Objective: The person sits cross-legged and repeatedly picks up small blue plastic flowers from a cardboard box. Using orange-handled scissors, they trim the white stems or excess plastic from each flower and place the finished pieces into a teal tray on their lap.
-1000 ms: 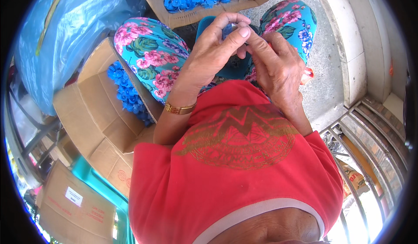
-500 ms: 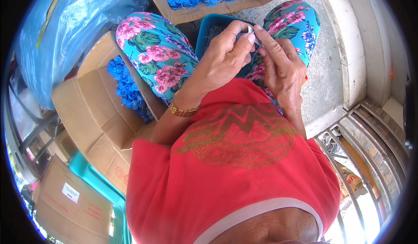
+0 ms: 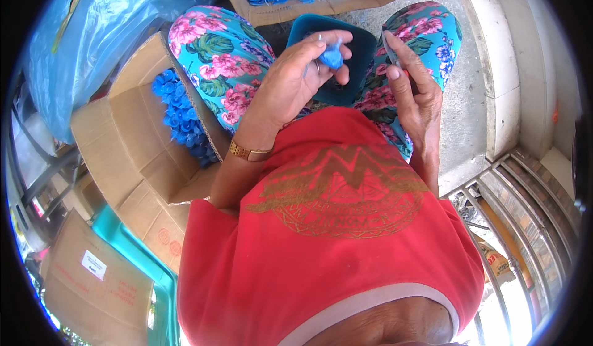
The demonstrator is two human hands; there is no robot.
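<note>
Over the square teal plastic bin [image 3: 361, 49], fingers of the left hand [image 3: 301, 68] loosely grasp a small blue plastic piece [image 3: 332, 56], probably light, semi-stiff and slightly slippery, best pinched around its rounded body, while right of the bin the right hand [image 3: 417, 96] clasps a slim grey blade [image 3: 389, 47].

Wearing a loose red fabric T-shirt [image 3: 241, 284], short sleeves, pale pinkish-white band [image 3: 370, 295] at the neckline. Chest carries a large gold-brown print [image 3: 346, 188]: angular zigzag with striped wing shapes, circular ornamental linework below; wing stripes look a bit patchy. Turquoise floral trousers [image 3: 213, 55]: big pink blooms, dark green leaves, smaller blue-violet flowers. Gold-coloured metal link band [image 3: 248, 153] on left wrist; can't tell watch or bracelet. Left hand [image 3: 298, 73] and right hand [image 3: 420, 96] both bare, forearms uncovered.
</note>
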